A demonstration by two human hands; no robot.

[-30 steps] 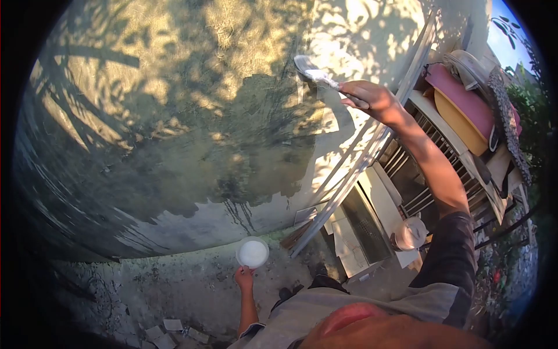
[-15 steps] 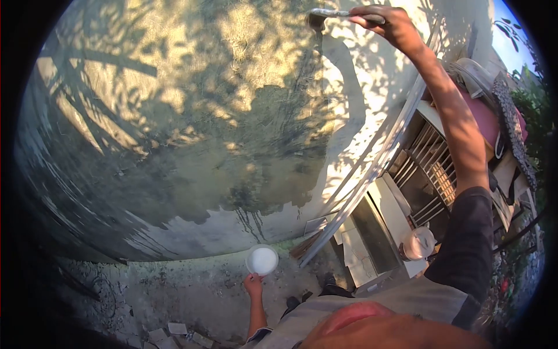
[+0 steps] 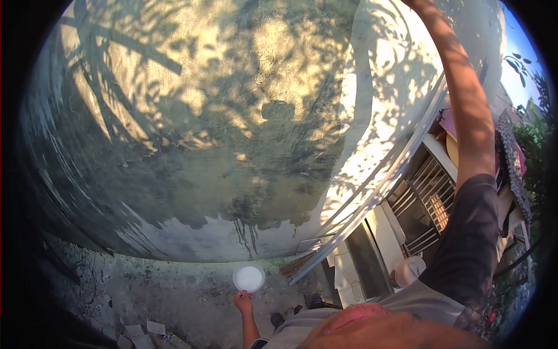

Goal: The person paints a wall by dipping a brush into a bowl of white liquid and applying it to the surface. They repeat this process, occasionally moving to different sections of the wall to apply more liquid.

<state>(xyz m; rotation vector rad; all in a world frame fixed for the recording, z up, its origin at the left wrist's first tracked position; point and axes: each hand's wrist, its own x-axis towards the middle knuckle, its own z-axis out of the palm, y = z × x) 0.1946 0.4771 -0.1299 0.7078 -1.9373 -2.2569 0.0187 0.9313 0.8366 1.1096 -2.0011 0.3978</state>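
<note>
My left hand (image 3: 244, 298) grips the edge of a round white container (image 3: 249, 279) with white contents, held low near the foot of the wall. My right arm (image 3: 465, 99) is stretched up along the right side. Only the heel of my right hand (image 3: 411, 3) shows at the top edge; its fingers and anything in them are out of frame. The wall (image 3: 261, 180) in front of me has a wide greenish-grey coated area with a ragged lower edge and drips. Paler bare wall (image 3: 389, 75) lies to its right, and leaf shadows fall across both.
A long pale pole or pipe (image 3: 372, 195) leans along the wall's right side. Behind it stand a slatted rack (image 3: 427, 200), boards (image 3: 349, 279) and a pinkish tub (image 3: 408, 270). Broken tiles (image 3: 156, 327) lie on the concrete floor (image 3: 180, 296). Plants (image 3: 532, 139) grow at far right.
My right hand has gone up, taking the paintbrush it held out of view. The view has tilted slightly. My left hand and the white container appear a little lower and further left.
</note>
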